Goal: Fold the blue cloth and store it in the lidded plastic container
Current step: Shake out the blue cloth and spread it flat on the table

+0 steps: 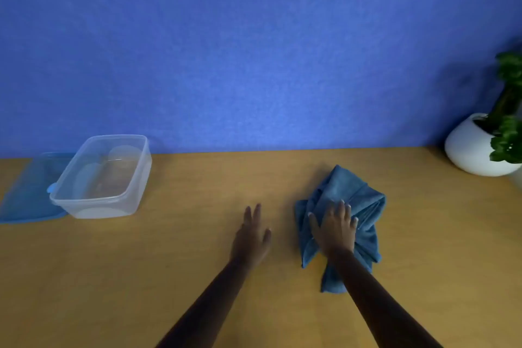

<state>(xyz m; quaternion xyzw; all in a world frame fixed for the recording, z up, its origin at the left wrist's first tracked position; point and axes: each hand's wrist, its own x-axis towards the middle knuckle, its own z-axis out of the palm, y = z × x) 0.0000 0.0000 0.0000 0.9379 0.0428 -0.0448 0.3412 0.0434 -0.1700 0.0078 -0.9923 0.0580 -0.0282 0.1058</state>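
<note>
The cloth (343,195) is a medium blue, plain, with darker blue in its creases and folds. The container (103,178) is clear and colourless, its rim and walls showing milky white where they catch the light. The lid (26,192) beside it is a translucent light blue, with a brighter blue tab at its edge. The table (197,183) is a warm yellow-brown wood tone, even and without a strong grain. The wall (254,51) is a saturated blue with a faint mottled texture, paler toward the middle. The pot (469,150) is plain white; the plant (508,110) has dark green leaves.
</note>
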